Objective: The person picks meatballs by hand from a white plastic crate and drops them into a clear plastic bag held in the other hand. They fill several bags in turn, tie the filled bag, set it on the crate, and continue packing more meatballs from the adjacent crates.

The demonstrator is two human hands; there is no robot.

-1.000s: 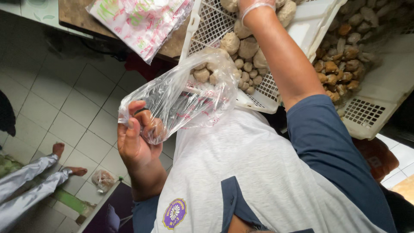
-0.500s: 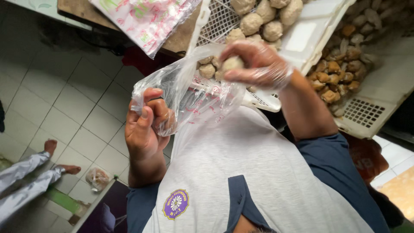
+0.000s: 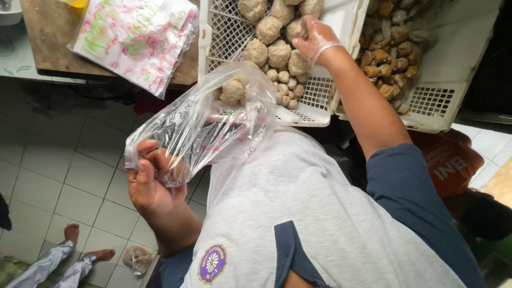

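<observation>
— Any packages?
— A pink-and-green printed packet [image 3: 133, 40] lies on the worktop [image 3: 40, 50], left of a white crate [image 3: 314, 101].
— The hands?
— The left hand [image 3: 152, 186] grips a clear bag [image 3: 205, 122] by its bottom; the gloved right hand [image 3: 314, 40] closes on a ball [image 3: 297, 61] in the crate.

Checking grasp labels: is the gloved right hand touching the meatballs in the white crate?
Touching. The head view shows the right hand with its gloved fingers resting on a large meatball in the white crate, with no gap visible.
</observation>
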